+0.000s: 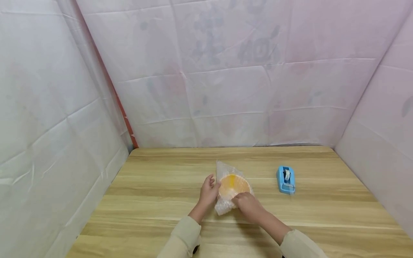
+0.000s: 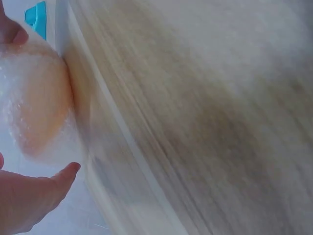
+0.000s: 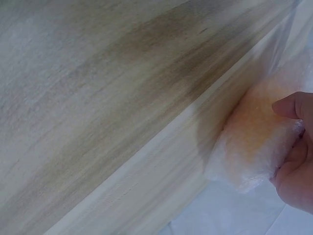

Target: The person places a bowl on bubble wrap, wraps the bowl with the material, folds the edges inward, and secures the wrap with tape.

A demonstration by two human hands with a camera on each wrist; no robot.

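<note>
A round orange bowl (image 1: 237,183) with a yellow stripe lies on the table inside clear bubble wrap (image 1: 223,168). My right hand (image 1: 250,206) pinches the wrap at the bowl's near edge; in the right wrist view its thumb (image 3: 288,106) lies on top of the wrap with the other fingers curled below. At the left side of the bundle is my left hand (image 1: 208,192), its thumb at the wrap's edge and its fingers loosely spread. The left wrist view shows the wrapped bowl's rounded side (image 2: 41,107) beside that hand.
A blue tape dispenser (image 1: 285,181) with a roll of tape stands on the wooden table (image 1: 155,193), to the right of the bundle. Pale sheets (image 1: 226,100) hang behind the table and along both sides.
</note>
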